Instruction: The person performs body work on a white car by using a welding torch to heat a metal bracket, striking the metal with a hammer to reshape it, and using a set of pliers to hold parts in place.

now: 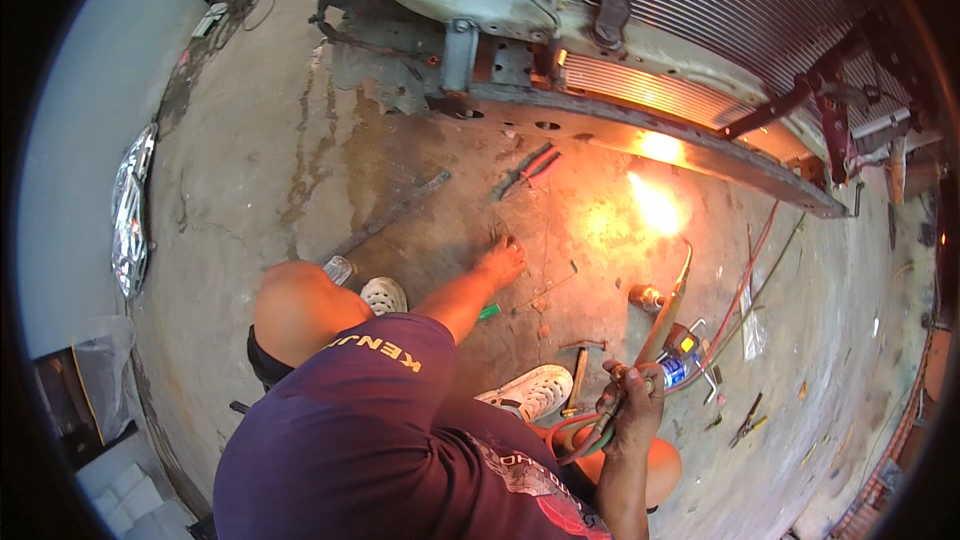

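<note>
My right hand (635, 405) grips the valve handle of a gas torch (668, 325) with red and green hoses; its angled nozzle points away from me beside a bright flame (655, 205) that glares over the floor. My left hand (505, 258) reaches down to the floor, fingers closed around something small that I cannot make out, with thin dark bits beside it. Ahead lie red-handled pliers (530, 171). A hammer (577, 380) lies by my right shoe, and a blue-labelled can (676, 368) stands right of the torch.
A car's stripped front, with radiator (720, 0) and lower metal beam (600, 132), spans the top. A flat metal bar (390, 210) lies at left on the concrete floor (230, 180). Crumpled foil (132, 210) lies along the left panel. More pliers (745, 425) rest at lower right.
</note>
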Tool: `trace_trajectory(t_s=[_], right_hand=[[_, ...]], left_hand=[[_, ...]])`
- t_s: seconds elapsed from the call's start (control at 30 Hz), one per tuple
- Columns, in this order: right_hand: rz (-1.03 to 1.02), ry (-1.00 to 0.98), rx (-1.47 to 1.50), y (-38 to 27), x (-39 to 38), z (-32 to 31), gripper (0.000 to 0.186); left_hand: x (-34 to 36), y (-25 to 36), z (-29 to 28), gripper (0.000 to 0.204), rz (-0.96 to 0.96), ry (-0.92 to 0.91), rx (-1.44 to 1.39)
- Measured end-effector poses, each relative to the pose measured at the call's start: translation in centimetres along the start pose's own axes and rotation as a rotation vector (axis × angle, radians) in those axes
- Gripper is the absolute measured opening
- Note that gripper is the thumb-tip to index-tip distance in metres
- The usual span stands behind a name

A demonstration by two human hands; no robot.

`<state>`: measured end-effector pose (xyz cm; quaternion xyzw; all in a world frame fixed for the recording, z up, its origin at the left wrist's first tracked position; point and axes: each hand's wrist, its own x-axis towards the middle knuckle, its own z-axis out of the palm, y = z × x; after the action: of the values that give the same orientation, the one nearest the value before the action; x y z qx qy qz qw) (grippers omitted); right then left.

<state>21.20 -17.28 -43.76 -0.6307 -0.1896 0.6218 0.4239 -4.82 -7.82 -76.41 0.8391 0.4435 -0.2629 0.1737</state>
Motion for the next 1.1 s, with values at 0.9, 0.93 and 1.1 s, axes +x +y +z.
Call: trace_trajectory(t_s=[0.9,0.93,1.1], right_hand=[[-0.437,-1.409,-0.481,-12.2,-4.2,6.1,0.016],[-0.523,-1.34,-0.421,-13.5,-5.3,6.9,0.019],[-0.845,-1.052,-0.389,-20.2,-9.0,8.8,0.03]], left_hand=[[-20.0,-0.9,-22.7,0.047,0.039,0.577,-1.179],[-22.0,-1.6,-24.2,0.046,0.044,0.688,-1.135],[-32.8,-4.9,-34.7,0.025,0.152,1.077,-1.04]])
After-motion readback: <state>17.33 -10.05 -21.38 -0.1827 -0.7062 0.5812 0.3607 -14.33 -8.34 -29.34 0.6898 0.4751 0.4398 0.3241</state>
